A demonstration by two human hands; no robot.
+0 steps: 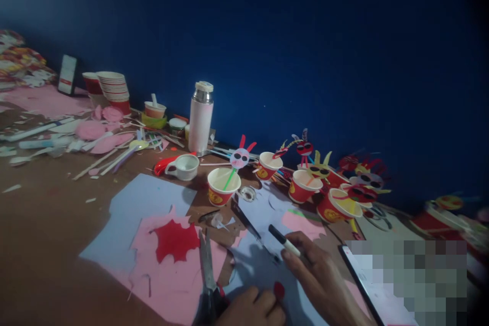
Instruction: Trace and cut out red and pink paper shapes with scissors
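Note:
My right hand (319,270) is closed around a marker (292,248) with a white barrel and a black end that points up and left. At the bottom edge, my left hand (252,308) has curled fingers, with a small red paper piece (279,290) at its fingertips; its lower part is cut off. Beside that hand lie scissors (207,265), blades pointing away. They rest on pink paper (168,290) next to a jagged red paper cutout (178,241). Bluish-white paper (263,270) lies beneath both hands, and a dark, thin pen-like thing (250,226) lies on it.
Behind the hands stand red paper cups (223,196) with paper faces (239,158) on straws. A white flask (200,125), a white cup (185,168) and stacked cups (112,89) line the blue wall. Paper scraps and sticks (103,163) cover the left. A phone (362,280) lies right.

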